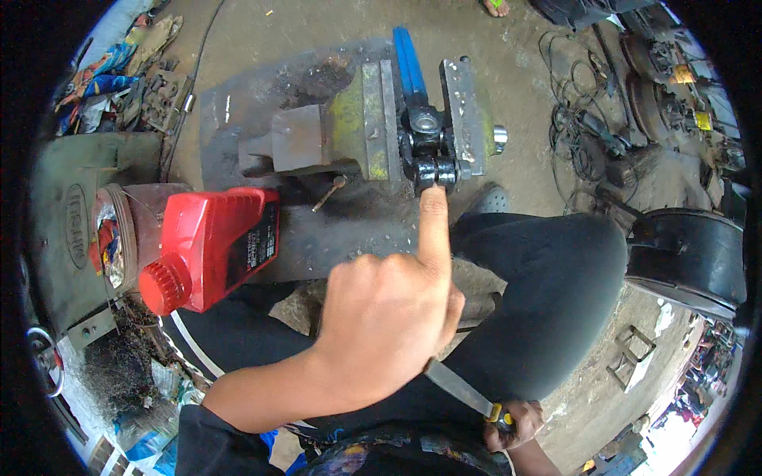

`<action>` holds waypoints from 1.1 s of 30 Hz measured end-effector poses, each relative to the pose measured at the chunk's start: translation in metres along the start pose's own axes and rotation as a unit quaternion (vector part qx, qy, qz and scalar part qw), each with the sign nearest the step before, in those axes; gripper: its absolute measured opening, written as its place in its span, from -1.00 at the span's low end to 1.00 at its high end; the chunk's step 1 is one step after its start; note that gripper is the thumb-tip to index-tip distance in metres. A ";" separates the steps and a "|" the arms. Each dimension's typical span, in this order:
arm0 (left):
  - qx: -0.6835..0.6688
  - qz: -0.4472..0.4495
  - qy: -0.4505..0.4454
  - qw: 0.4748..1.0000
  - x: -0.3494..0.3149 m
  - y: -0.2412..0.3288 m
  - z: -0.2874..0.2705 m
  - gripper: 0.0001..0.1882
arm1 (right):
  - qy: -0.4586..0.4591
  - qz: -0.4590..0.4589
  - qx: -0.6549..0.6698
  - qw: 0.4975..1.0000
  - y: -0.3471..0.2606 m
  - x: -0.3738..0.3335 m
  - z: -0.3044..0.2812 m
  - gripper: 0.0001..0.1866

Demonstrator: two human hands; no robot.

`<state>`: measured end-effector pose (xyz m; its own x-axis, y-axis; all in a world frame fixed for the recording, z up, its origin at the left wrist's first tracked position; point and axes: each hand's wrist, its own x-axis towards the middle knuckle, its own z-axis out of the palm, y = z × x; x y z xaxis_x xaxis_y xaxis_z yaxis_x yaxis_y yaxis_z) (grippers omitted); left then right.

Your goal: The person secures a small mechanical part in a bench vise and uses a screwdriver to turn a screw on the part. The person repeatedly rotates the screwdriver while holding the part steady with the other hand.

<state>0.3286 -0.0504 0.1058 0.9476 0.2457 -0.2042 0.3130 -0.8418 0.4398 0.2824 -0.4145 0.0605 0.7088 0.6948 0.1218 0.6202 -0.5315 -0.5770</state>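
Observation:
My left hand [389,317] reaches forward with the index finger stretched out and the other fingers curled. Its fingertip touches the black universal joint [429,151]. The joint is clamped between the jaws of a worn green and rusty bench vise [357,123], and a blue shaft [409,63] runs away from it. My right hand [517,422], low at the right by my dark-trousered knee [556,278], grips a flat-bladed metal tool [456,386] with a yellow band at its handle.
A red plastic oil bottle [214,246] with a red cap lies on the greasy bench left of my hand. A jar [119,238] stands beside it. A loose bolt [329,193] lies under the vise. Cables [579,135] and a black drum [690,254] are at the right.

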 end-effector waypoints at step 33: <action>-0.673 0.042 -0.176 0.718 -0.009 -0.023 0.042 -0.61 | -0.060 0.244 0.335 0.908 -0.088 0.062 -0.004 -0.47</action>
<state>0.3105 -0.0532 0.0606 0.9660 -0.1144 -0.2319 0.2586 0.4370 0.8615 0.2729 -0.3270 0.1224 0.7771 0.5259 -0.3458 -0.1297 -0.4039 -0.9056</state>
